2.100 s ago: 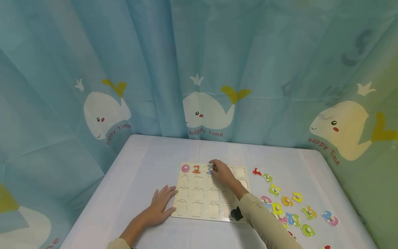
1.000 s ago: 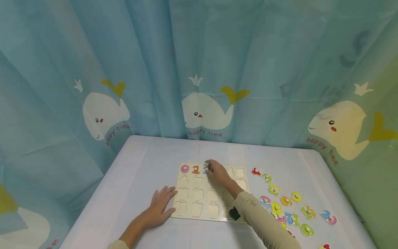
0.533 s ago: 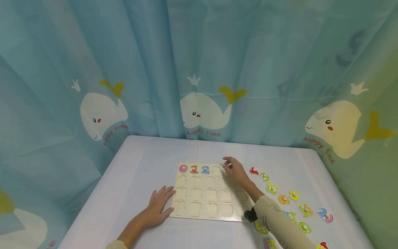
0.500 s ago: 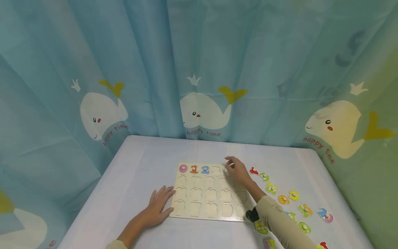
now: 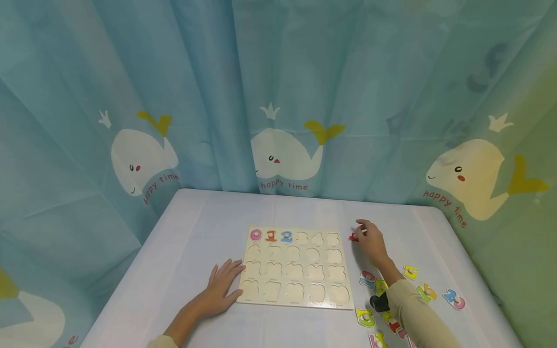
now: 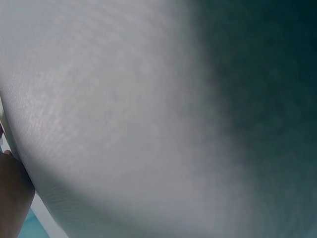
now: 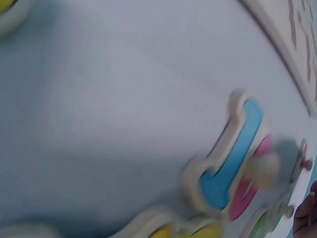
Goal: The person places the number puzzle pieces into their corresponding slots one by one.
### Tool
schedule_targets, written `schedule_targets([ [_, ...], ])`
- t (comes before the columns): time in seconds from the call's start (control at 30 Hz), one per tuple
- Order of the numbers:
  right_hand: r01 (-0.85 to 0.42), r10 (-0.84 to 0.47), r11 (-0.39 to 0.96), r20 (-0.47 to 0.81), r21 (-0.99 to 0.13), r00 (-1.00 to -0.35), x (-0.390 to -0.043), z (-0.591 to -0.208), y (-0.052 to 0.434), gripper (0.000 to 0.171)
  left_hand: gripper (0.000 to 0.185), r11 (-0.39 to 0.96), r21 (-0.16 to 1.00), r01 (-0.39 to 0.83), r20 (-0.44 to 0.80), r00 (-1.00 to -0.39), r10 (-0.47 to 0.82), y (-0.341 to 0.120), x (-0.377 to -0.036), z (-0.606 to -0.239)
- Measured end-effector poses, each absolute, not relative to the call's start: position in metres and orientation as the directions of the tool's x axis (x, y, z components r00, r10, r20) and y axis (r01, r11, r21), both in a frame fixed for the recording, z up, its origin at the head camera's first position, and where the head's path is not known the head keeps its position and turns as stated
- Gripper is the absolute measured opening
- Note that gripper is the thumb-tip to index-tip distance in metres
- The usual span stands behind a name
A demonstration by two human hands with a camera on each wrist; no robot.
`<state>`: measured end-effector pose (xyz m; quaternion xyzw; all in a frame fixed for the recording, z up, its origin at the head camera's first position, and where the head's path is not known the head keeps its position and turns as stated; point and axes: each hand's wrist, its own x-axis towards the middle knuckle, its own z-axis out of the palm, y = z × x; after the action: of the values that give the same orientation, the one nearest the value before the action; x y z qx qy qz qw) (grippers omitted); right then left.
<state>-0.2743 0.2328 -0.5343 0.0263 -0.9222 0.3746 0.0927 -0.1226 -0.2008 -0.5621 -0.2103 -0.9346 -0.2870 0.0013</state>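
The red piece [image 5: 354, 237] (its numeral hidden by fingers) lies on the desk [image 5: 191, 227] just right of the board [image 5: 296, 266], whose top row holds 0, 1 and 2. The right hand [image 5: 372, 240] has left the board and now curls its grip at the red piece, though whether it pinches I cannot tell; the left hand [image 5: 224, 285] stays flat, spread on the board's left edge. A whale-print curtain [image 5: 278, 96] surrounds the pale desk.

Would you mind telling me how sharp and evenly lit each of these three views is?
Head view: sharp and evenly lit, the puzzle board and both hands clear, with wide-angle bending toward the edges. Left wrist view: pressed close to the tablecloth, only weave showing, fading into dark shadow on the right. Right wrist view: blurred, the blue and pink number piece smeared and soft.
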Motion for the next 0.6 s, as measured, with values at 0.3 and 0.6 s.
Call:
schedule_targets([
  [0.3, -0.06, 0.07, 0.75, 0.169, -0.659, -0.983, -0.267, -0.537, 0.253, 0.031, 0.054, 0.746, 0.531, 0.401, 0.131, -0.909, 0.395, -0.2, -0.124, -0.562],
  [0.6, -0.061, 0.035, 0.746, 0.13, -0.663, -0.991, -0.262, -0.535, 0.28, 0.031, 0.055, 0.761, 0.525, 0.38, 0.097, -0.916, 0.39, -0.201, -0.124, -0.562],
])
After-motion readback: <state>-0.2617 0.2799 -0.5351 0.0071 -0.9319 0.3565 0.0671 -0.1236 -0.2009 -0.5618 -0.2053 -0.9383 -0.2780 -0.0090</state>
